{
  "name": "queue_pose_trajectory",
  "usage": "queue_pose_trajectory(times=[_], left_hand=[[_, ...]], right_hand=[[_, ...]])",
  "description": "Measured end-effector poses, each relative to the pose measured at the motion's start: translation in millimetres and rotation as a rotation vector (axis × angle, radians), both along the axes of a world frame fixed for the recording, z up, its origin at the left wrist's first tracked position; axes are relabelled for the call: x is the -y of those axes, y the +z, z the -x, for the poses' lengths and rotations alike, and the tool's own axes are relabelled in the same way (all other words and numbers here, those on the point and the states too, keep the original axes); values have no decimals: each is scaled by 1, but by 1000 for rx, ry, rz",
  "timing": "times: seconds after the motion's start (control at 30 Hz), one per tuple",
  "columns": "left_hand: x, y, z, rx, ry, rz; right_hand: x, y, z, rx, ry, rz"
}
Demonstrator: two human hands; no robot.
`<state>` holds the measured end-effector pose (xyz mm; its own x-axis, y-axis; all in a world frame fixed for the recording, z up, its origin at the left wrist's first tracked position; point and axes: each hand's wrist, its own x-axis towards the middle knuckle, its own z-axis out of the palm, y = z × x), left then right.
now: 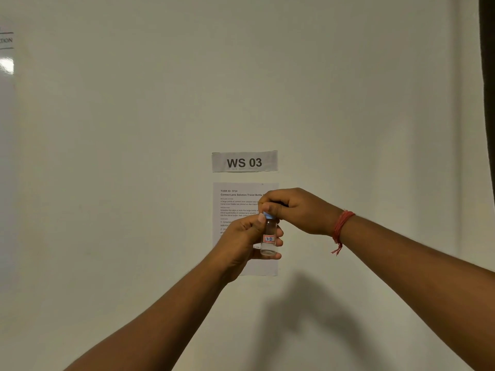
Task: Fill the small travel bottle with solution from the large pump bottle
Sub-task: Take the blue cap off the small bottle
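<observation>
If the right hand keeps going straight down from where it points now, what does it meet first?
The right hand would likely meet the blue cap of the small clear glass bottle, which its fingertips already pinch; the left hand holds that bottle.

Clear glass bottle (269,238), matt paper sheet (235,207)

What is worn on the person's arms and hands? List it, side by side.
Left hand: bare, with no ring, watch or band showing; the forearm is bare, with no sleeve in view. Right hand: bare too, forearm sleeveless, but the wrist carries a red thread wristband wound in several strands, with loose knotted ends hanging below it.
</observation>
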<state>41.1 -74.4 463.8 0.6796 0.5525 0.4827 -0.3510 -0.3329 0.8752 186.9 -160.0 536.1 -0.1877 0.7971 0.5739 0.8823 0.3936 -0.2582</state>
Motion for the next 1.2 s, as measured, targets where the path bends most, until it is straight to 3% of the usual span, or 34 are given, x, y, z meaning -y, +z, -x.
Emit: queue_pose_trajectory(times=[0.83, 1.2], left_hand=[[0, -3, -2, 2, 39, -3], [4, -5, -3, -9, 47, -6]], right_hand=[[-2, -5, 0, 11, -91, -189], [2, -4, 3, 30, -59, -163]])
